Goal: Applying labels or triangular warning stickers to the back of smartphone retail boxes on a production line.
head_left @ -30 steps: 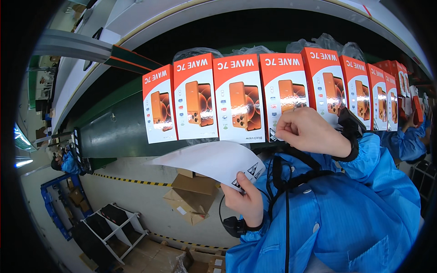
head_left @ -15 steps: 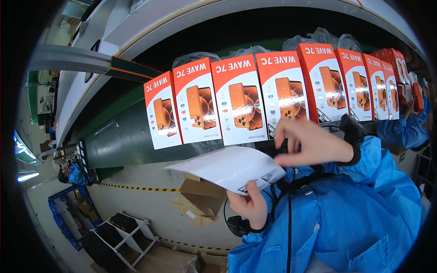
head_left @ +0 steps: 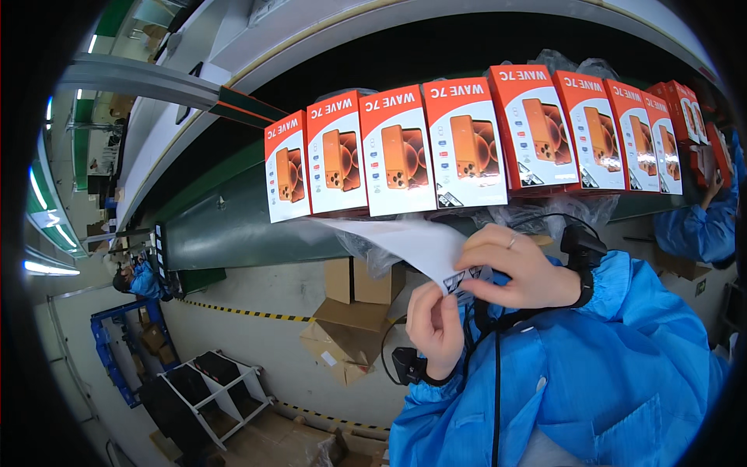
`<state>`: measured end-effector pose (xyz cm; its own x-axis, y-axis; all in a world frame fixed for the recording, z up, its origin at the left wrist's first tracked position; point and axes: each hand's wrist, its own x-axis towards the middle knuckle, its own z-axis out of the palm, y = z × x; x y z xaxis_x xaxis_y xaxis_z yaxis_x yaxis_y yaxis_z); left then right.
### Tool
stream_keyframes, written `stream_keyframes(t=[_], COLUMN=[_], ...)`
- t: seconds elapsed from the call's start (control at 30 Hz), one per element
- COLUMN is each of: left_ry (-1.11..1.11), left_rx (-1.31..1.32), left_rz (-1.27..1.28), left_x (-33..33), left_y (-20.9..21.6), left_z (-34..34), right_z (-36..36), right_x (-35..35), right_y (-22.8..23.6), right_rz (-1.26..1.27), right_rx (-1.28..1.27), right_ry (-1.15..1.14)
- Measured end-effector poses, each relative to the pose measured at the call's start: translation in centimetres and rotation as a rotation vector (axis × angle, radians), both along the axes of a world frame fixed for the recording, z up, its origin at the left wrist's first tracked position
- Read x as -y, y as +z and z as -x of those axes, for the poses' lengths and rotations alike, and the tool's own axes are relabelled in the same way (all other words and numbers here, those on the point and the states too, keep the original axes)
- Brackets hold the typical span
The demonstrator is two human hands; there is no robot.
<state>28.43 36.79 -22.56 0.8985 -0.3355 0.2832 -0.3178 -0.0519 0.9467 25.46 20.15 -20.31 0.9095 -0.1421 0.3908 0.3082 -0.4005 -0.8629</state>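
A white label sheet (head_left: 412, 243) with black-and-white printed labels along its near edge slants out over the bench edge below the boxes. My left hand (head_left: 436, 331) pinches its near corner between thumb and fingers. Over the printed labels, my right hand (head_left: 521, 268) has its thumb and fingers closed on the sheet's near right part; whether a label is lifted there is hidden. Beyond the sheet stands a row of several orange-red and white phone boxes (head_left: 397, 167). A similar black-and-white label shows on the lower left corner of a middle box (head_left: 467, 148) and its right neighbour (head_left: 537, 128).
The boxes stand on a dark green conveyor belt (head_left: 249, 233), with clear plastic bags (head_left: 552, 214) around them. A metal bar (head_left: 148, 74) crosses at left. Open cardboard boxes (head_left: 350, 311) and a white-framed rack (head_left: 222, 397) stand below. A co-worker's blue sleeve (head_left: 696, 229) is at right.
My right hand has come down from above the sheet onto its printed labels. The sheet has tilted and its far end dropped toward the belt. The view has shifted slightly.
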Motion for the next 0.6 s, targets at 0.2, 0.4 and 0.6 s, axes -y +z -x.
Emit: stream_keyframes(t=[0.2, 0.4, 0.6], left_ry=[-0.094, -0.013, -0.084], left_rx=[-0.085, -0.045, 0.045], left_rz=[-0.098, -0.068, -0.144], left_x=[-0.3, -0.2, -2.5], left_y=[1.3, 1.2, 0.7], left_z=[2.9, 2.9, -1.3], right_z=[2.7, 3.1, -1.2], right_x=[0.6, -0.5, -2.0], right_y=[0.4, 1.0, 1.7], right_rz=[-0.071, -0.136, -0.163], right_rx=[-0.083, -0.189, -0.251], right_ry=[0.143, 0.084, 0.114])
